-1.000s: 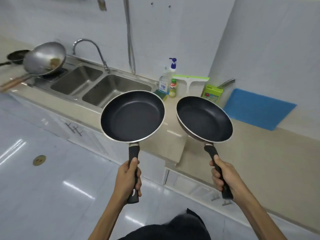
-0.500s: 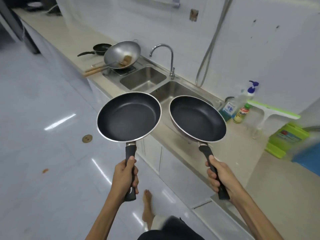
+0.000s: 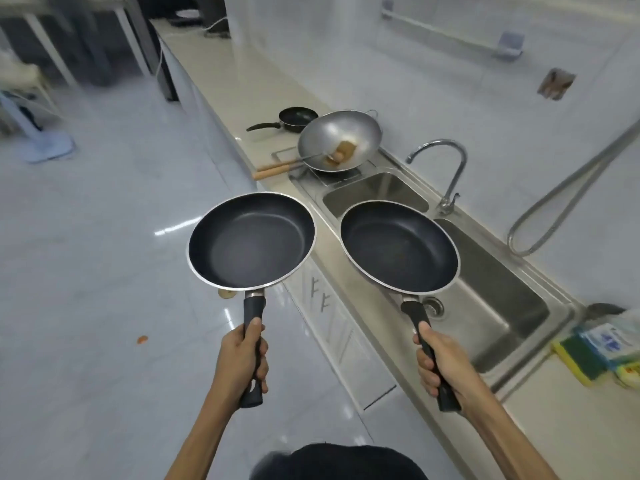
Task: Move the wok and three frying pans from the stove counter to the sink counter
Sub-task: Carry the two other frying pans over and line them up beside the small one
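My left hand [image 3: 243, 358] grips the black handle of a black frying pan [image 3: 252, 241], held level over the floor beside the counter. My right hand [image 3: 439, 362] grips the handle of a second black frying pan [image 3: 399, 247], held over the counter's front edge and the near sink basin. Further along, a steel wok [image 3: 341, 140] with a wooden handle rests on the sink's drainboard, with a spatula and something brown inside. A small black frying pan [image 3: 297, 118] lies on the beige counter [image 3: 242, 84] just behind the wok.
A double steel sink [image 3: 491, 289] with a curved faucet [image 3: 446, 174] runs along the counter. Sponges and a bottle [image 3: 602, 348] sit at the right edge. A hose [image 3: 554, 202] hangs on the wall. White cabinet doors lie below; glossy tiled floor [image 3: 86, 271] spreads to the left.
The view has swung left along the counter: sink, wok and small pan shifted right and nearer. Both hands still hold their pans in front of me, side by side.
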